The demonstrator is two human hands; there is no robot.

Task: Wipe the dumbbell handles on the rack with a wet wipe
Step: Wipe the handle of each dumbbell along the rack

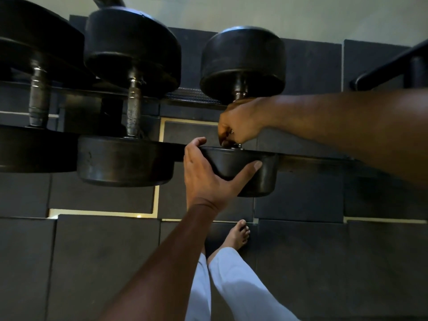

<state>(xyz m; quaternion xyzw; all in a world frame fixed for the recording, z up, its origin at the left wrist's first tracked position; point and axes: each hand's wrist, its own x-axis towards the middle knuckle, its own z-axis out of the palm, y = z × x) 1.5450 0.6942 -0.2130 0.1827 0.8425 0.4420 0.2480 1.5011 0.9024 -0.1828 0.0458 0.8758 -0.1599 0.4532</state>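
Right of centre, the dumbbell (240, 63) lies on the rack (324, 159), handle running up the frame. The right hand (238, 125) is clenched round that handle — wipe not visible — while the left hand (208, 174) grasps the near weight, steadying it.

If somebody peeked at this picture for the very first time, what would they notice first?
Probably the two hands on the rightmost dumbbell: the right hand is wrapped around its handle in the middle of the picture, and the left hand cups its near end just below. Next, the big black dumbbells lined up on the rack at upper left.
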